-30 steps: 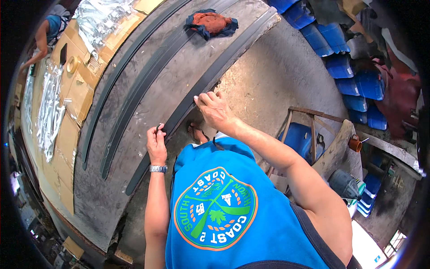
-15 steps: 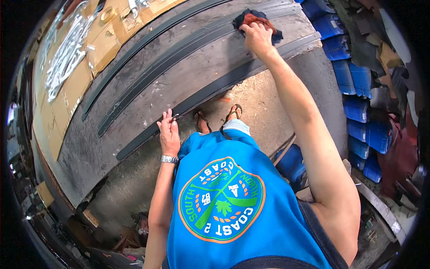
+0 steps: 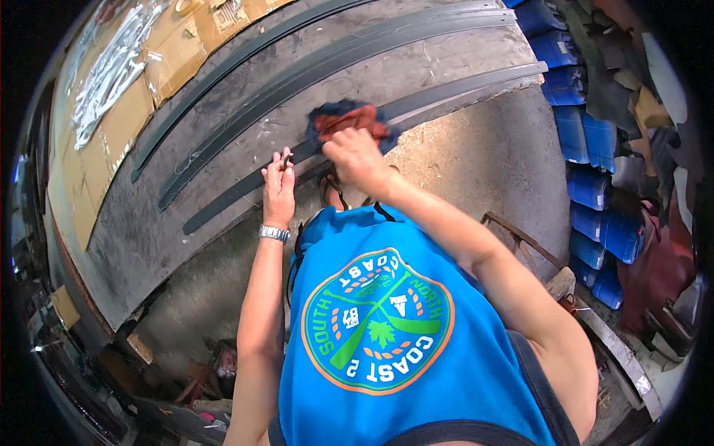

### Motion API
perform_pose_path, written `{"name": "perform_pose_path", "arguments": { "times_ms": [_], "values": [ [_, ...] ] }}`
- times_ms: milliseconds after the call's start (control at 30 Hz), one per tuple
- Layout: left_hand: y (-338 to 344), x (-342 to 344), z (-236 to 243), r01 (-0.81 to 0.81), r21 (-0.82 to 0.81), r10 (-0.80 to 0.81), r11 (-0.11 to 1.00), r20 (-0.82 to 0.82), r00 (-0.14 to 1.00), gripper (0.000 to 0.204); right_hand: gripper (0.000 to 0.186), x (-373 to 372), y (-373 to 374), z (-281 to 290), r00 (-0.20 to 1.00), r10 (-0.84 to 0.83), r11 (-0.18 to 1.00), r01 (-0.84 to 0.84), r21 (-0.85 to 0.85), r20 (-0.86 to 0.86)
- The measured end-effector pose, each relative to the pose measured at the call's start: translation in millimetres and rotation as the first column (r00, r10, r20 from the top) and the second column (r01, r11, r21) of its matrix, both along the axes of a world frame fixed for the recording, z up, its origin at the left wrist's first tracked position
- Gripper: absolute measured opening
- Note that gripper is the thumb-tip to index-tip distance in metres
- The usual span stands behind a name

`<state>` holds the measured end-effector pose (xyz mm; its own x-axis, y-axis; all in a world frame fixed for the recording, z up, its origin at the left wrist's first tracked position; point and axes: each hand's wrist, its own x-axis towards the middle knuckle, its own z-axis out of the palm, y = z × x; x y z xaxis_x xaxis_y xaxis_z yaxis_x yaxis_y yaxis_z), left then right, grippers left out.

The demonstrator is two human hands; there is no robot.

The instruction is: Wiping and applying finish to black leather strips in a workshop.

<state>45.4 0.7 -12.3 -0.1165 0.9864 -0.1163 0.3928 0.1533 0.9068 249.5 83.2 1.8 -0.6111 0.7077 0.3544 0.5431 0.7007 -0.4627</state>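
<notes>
A bunched cloth (image 3: 348, 123), dark navy with a reddish-brown part, is gripped in my right hand (image 3: 357, 156). It rests over the nearest long dark strip (image 3: 230, 201) on the grey table (image 3: 149, 253), and motion blurs it slightly. Farther left, my left hand (image 3: 278, 186) touches that same strip near the table's front edge, fingers close together. A small dark thing shows at its fingertips, too small to name. Beyond lie more long dark strips, a wide one (image 3: 357, 58) in the middle and a narrower one (image 3: 249, 48) at the back.
Cardboard (image 3: 186, 56) covers the table's far left, with a pile of white strips (image 3: 111, 82) on it. Stacked blue bundles (image 3: 591, 193) line the right side, beside dark and maroon sheet material (image 3: 654, 267). A thin-framed brown object (image 3: 524, 241) stands by my right arm.
My right hand has drawn the cloth leftward and nearer along the closest strip, from the table's far right end. My left hand keeps its place on the strip; the view has shifted slightly.
</notes>
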Motion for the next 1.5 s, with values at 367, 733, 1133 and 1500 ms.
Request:
{"name": "perform_pose_path", "arguments": {
  "times_ms": [367,733,1133,1500],
  "values": [
    [2.3,-5.2,-0.4,-0.049,0.013,0.046,0.999,0.181,0.982,0.018,0.010,158.8,80.2,18.1,0.805,-0.457,0.875,0.484,0.027,0.377],
    [-1.6,-6.9,-14.3,-0.123,0.002,0.120,0.992,0.217,0.969,0.019,0.022,21.1,19.8,0.2,0.993,0.037,0.998,-0.042,0.040,0.113],
    [-1.9,-19.6,1.8,-0.440,-0.050,0.365,0.897,0.645,0.672,0.011,0.024,225.3,147.4,77.2,0.785,-0.605,0.738,0.616,-0.276,0.135],
    [-58.9,-50.6,22.2,-0.620,-0.130,0.608,0.773,0.427,0.669,0.018,0.043,137.0,149.8,102.1,0.947,-0.322,0.904,0.305,0.301,0.010]
  ]
}}
